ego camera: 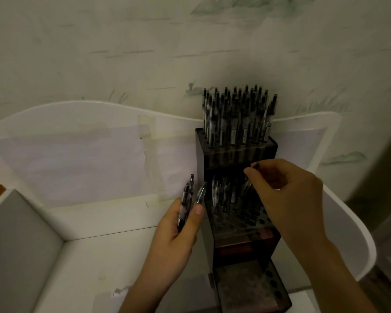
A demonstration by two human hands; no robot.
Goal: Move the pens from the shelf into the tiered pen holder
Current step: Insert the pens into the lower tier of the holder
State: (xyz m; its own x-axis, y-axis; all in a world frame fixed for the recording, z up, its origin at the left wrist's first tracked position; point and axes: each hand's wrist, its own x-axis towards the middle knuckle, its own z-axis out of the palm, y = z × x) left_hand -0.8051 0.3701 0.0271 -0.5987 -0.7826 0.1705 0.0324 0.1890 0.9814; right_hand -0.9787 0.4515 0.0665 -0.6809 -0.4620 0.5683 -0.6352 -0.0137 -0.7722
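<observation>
A person loads a dark, translucent tiered pen holder (239,224) standing on a white shelf (95,256) against a pale patterned wall (145,46). The right hand (287,188) pinches one clear-barrelled pen (250,184) by its dark top, long axis near upright, tip down over the middle tier's grid of round holes — the nearer hand for the drop, by the look of it. The left hand (178,224), just beside the holder's left wall, grips a small bundle of spare pens (190,195) pointing up. The top tier (235,123) is already packed; the lowest tier looks empty.
</observation>
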